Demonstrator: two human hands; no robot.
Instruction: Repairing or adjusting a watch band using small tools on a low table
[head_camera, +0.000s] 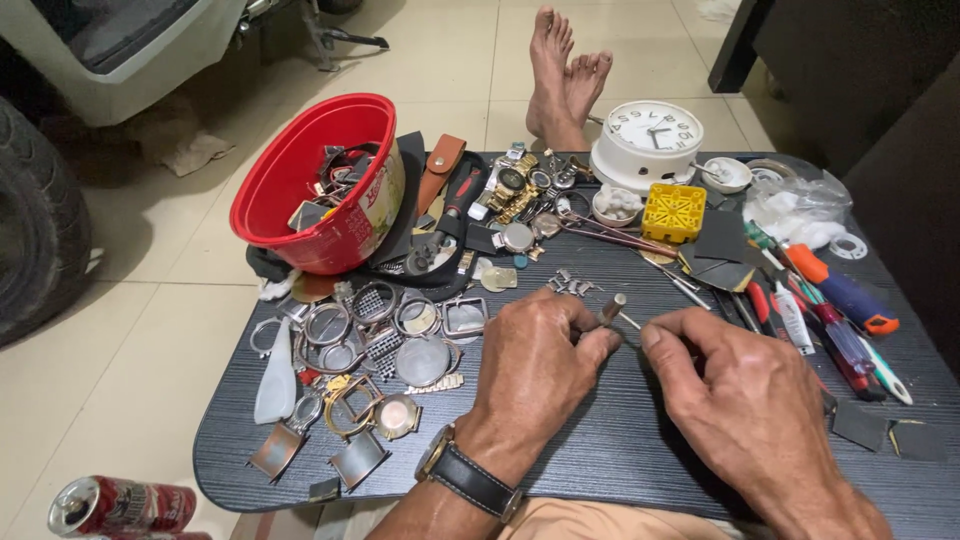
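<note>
Your left hand (535, 360) pinches a small metal tool (611, 307) | your right hand (745, 405) fingers curled shut, contents hidden | both on dark table (620, 440), tool near side of yellow block (673, 212)

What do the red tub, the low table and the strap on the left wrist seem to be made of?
Red tub: glossy plastic, by its smooth sheen. Table: dark wood-look board, streaked grain, probably laminate. Strap on the left hand: black, matte, probably leather.
</note>
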